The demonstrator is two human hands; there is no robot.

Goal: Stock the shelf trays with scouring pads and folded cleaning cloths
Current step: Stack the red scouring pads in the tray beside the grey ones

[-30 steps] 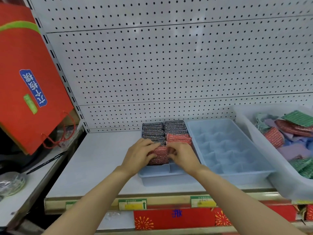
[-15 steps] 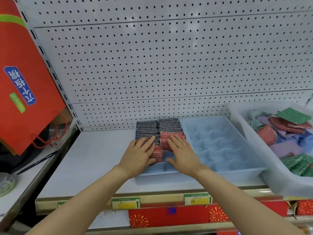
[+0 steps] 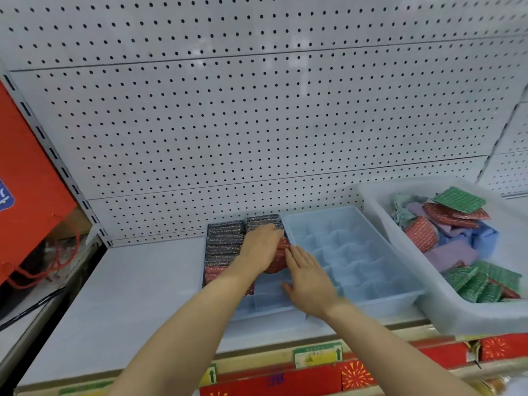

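Both hands have slid right since a moment ago. One white shelf [image 3: 137, 287] carries two blue trays and one clear bin [image 3: 445, 310] of spare pads. Its left side lies bare. Left tray [image 3: 271, 307] holds scouring pads [image 3: 225, 241] on edge, rows running front to back. Right tray [image 3: 351, 258] is beside it. Left hand [image 3: 261, 248] presses flat on red pads [image 3: 281, 257]; right hand [image 3: 308, 278] lies flat, fingers straight.

Black up-arrows on green shelf-edge tags [image 3: 317, 354]; blue label [image 3: 5, 195] on red bag, perhaps illegible characters.
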